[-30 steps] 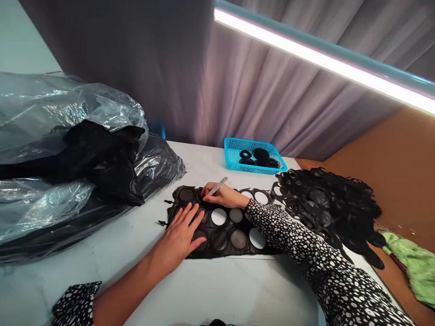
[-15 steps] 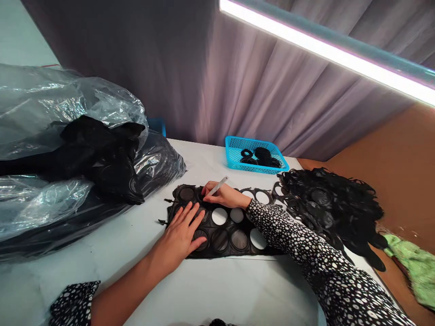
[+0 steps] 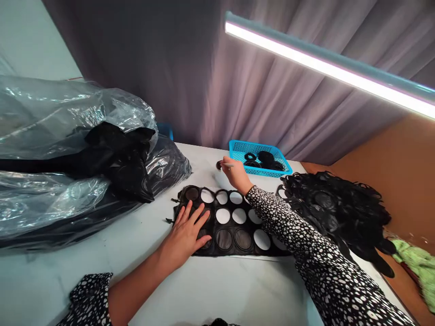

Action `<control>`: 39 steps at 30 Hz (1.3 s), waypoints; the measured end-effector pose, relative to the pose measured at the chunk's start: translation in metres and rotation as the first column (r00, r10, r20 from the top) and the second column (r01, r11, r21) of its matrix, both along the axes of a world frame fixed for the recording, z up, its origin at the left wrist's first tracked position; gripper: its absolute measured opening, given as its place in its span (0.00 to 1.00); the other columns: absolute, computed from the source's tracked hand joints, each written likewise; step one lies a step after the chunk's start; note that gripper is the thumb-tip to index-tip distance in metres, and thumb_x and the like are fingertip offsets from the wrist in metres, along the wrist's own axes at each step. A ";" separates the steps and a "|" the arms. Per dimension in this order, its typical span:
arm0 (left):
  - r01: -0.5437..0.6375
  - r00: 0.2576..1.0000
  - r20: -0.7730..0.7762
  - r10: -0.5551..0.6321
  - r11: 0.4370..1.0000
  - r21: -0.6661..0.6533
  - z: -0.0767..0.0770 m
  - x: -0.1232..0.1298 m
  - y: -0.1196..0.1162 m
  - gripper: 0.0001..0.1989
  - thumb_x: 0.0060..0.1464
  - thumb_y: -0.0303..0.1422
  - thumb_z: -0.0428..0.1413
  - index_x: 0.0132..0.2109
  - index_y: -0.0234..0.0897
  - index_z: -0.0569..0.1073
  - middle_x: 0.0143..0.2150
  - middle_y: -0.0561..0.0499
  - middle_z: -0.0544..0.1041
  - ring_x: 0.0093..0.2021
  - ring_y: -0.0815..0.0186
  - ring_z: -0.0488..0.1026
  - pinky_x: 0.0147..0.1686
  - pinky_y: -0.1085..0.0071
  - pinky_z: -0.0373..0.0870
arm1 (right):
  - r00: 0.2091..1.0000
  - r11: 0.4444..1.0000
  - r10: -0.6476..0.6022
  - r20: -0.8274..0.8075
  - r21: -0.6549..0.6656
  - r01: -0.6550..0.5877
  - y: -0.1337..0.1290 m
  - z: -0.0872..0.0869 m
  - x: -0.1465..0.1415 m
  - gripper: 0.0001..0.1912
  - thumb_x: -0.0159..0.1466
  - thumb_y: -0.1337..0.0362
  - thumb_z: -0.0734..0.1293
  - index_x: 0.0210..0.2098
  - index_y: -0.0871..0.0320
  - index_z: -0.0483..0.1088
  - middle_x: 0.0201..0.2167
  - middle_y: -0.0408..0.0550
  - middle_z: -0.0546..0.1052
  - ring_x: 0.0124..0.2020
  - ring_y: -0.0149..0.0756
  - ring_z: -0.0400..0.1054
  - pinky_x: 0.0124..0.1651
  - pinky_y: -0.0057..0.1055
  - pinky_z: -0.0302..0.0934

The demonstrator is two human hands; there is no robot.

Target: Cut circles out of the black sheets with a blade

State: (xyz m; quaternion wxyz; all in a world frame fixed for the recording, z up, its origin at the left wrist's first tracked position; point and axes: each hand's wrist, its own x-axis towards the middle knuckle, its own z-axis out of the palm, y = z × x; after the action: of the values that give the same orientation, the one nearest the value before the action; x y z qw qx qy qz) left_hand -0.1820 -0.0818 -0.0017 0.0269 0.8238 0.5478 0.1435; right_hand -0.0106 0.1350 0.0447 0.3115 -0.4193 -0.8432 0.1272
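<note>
A black sheet (image 3: 234, 228) with rows of round openings lies on the white table; some openings show white, others hold dark discs. My left hand (image 3: 186, 231) rests on its left part with the fingers spread. Above the sheet's back edge, my right hand (image 3: 236, 174) is closed on a thin light-coloured tool (image 3: 229, 165). A small dark round piece (image 3: 219, 165) hangs at its fingertips. Just right of that hand stands a blue basket (image 3: 238, 146) with black rings and discs (image 3: 266, 158) in it.
Clear plastic bags (image 3: 118, 106) with black material (image 3: 129, 163) fill the left side. A heap of black scraps (image 3: 333, 208) lies at the right, with a green cloth (image 3: 416, 262) beyond. A lamp tube (image 3: 322, 63) crosses the upper right.
My right hand has moved back and right, off the sheet, with the tool and a dark piece. The opening where it was now shows white. My left hand stays on the sheet.
</note>
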 end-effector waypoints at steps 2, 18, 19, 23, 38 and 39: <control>-0.001 1.000 0.000 0.001 1.000 0.014 0.001 0.000 0.000 0.29 0.64 0.46 0.52 0.67 0.42 0.60 0.70 0.44 0.59 0.70 0.42 0.51 0.62 0.43 0.60 | 0.998 0.997 0.047 0.046 0.054 -0.050 0.001 0.008 -0.013 0.08 0.66 0.71 0.59 0.30 0.57 0.62 0.27 0.48 0.72 0.31 0.37 0.63 0.35 0.30 0.52; -0.121 0.990 -0.056 0.129 0.984 0.127 -0.003 -0.024 -0.007 0.26 0.64 0.46 0.51 0.61 0.31 0.69 0.63 0.34 0.68 0.64 0.46 0.63 0.60 0.51 0.66 | 0.773 0.670 0.577 -0.263 -0.390 -0.632 -0.048 -0.027 -0.049 0.05 0.63 0.65 0.68 0.32 0.60 0.70 0.33 0.45 0.72 0.34 0.32 0.66 0.40 0.29 0.60; -0.121 0.990 -0.056 0.129 0.984 0.128 -0.004 -0.023 -0.006 0.26 0.64 0.45 0.51 0.61 0.30 0.69 0.63 0.34 0.68 0.64 0.46 0.63 0.60 0.50 0.66 | 0.774 0.670 0.579 -0.257 -0.391 -0.631 -0.048 -0.027 -0.050 0.05 0.63 0.65 0.68 0.32 0.60 0.70 0.33 0.46 0.72 0.35 0.32 0.66 0.40 0.29 0.60; -0.125 0.991 -0.027 0.129 0.984 0.128 -0.006 -0.023 -0.005 0.26 0.64 0.45 0.52 0.61 0.32 0.69 0.63 0.35 0.68 0.65 0.46 0.63 0.60 0.50 0.65 | 0.774 0.661 0.573 -0.270 -0.406 -0.631 -0.049 -0.026 -0.050 0.05 0.63 0.65 0.68 0.32 0.60 0.70 0.32 0.44 0.71 0.35 0.32 0.65 0.41 0.30 0.60; -0.115 0.992 -0.030 0.120 0.983 0.141 -0.006 -0.024 -0.005 0.25 0.65 0.45 0.50 0.60 0.32 0.69 0.62 0.35 0.68 0.65 0.46 0.63 0.59 0.50 0.66 | 0.776 0.704 0.597 -0.202 -0.332 -0.628 -0.051 -0.029 -0.052 0.06 0.64 0.67 0.68 0.30 0.59 0.68 0.34 0.45 0.69 0.36 0.32 0.65 0.42 0.30 0.61; -0.110 0.993 -0.033 0.116 0.984 0.140 -0.005 -0.024 -0.005 0.25 0.65 0.45 0.50 0.59 0.32 0.69 0.62 0.35 0.68 0.65 0.45 0.63 0.60 0.50 0.66 | 0.780 0.718 0.602 -0.169 -0.311 -0.622 -0.055 -0.029 -0.052 0.06 0.64 0.67 0.67 0.31 0.59 0.68 0.34 0.45 0.69 0.35 0.32 0.65 0.42 0.30 0.61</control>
State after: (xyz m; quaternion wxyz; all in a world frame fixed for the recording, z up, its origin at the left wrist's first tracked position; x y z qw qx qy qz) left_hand -0.2060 -0.0866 -0.0063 -0.0494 0.7941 0.5828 0.1654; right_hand -0.0626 0.0801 0.0159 0.1954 -0.1617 -0.8885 0.3823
